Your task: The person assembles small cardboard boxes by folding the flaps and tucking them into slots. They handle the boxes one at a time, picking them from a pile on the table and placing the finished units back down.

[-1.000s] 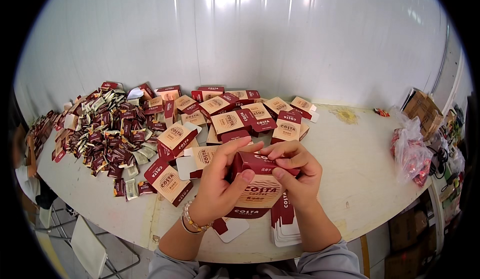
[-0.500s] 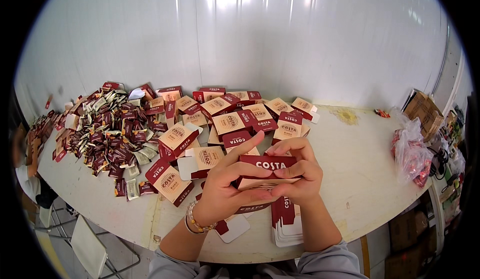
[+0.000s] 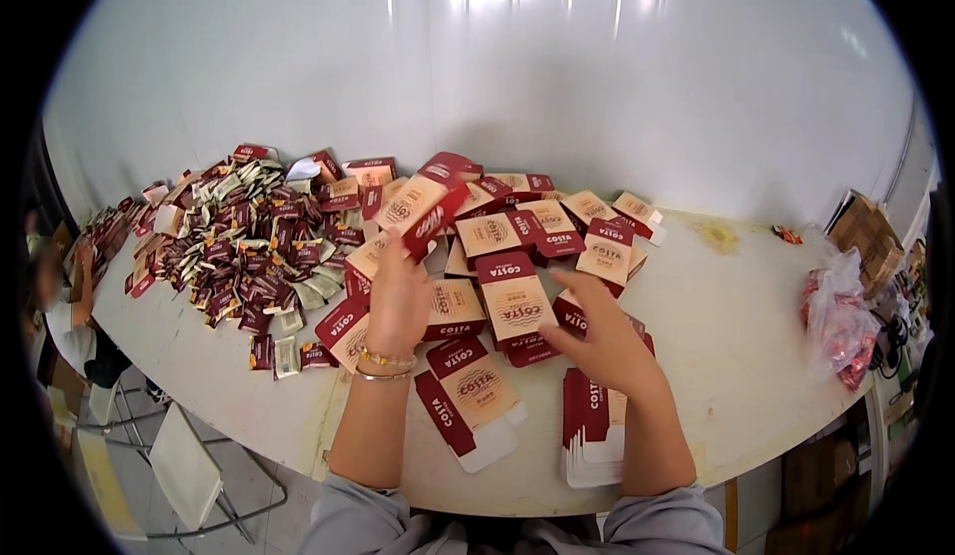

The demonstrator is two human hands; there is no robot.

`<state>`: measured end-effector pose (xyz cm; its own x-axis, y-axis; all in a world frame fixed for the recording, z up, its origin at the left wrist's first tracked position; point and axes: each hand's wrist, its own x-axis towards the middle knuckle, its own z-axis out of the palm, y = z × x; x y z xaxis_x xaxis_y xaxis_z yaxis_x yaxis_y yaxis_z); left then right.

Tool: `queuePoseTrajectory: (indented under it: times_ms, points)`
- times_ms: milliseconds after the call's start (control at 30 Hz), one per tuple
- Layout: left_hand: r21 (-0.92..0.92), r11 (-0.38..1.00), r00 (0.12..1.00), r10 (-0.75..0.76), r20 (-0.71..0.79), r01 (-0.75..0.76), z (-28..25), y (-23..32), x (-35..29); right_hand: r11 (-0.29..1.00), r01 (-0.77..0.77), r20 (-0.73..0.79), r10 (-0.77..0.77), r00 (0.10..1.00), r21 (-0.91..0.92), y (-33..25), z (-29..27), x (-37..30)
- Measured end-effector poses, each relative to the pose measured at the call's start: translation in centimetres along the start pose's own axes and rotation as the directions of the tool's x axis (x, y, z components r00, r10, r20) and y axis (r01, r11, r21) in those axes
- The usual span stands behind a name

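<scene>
At its fingertips my left hand (image 3: 400, 306) holds a small maroon and cream carton (image 3: 413, 202), raised over the back of the carton pile; motion blurs the carton, and the fingers are partly hidden. My right hand (image 3: 607, 341) is open, thumb and fingers apart, beside another maroon and cream carton (image 3: 515, 296) that lies in the pile. Below that hand is a stack of flat, unfolded cartons (image 3: 587, 421). A single flattened carton (image 3: 468, 401) with its flaps out lies between my forearms.
A large heap of small maroon and pale sachets (image 3: 259, 247) covers the table's left side. Several closed cartons (image 3: 607, 252) lie along the back. A clear plastic bag (image 3: 841, 316) sits at the right edge. Another person (image 3: 70, 301) is at the far left, beside a folding chair (image 3: 186, 465).
Both hands were together around a carton in front of me. They have parted: the left has moved forward and left with a carton, while the right has let go and opened.
</scene>
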<state>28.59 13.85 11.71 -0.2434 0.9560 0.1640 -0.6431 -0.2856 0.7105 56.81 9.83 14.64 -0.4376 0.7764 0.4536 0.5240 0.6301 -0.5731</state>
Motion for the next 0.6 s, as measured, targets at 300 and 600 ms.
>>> queuePoseTrajectory:
  times_ms: [300, 600]
  points:
    - [0.915, 0.276, 0.788, -0.473, 0.395, -0.293, 3.3, 2.0, -4.4, 0.961, -0.067, 0.321, 0.155, 0.934, -0.269, 1.4, 0.4, -1.3]
    - [0.648, -0.193, 0.577, -0.679, 0.453, -0.737, -4.8, -2.7, -14.4, 0.960, -0.060, 0.336, 0.155, 0.929, -0.274, 0.0, -1.1, -1.9]
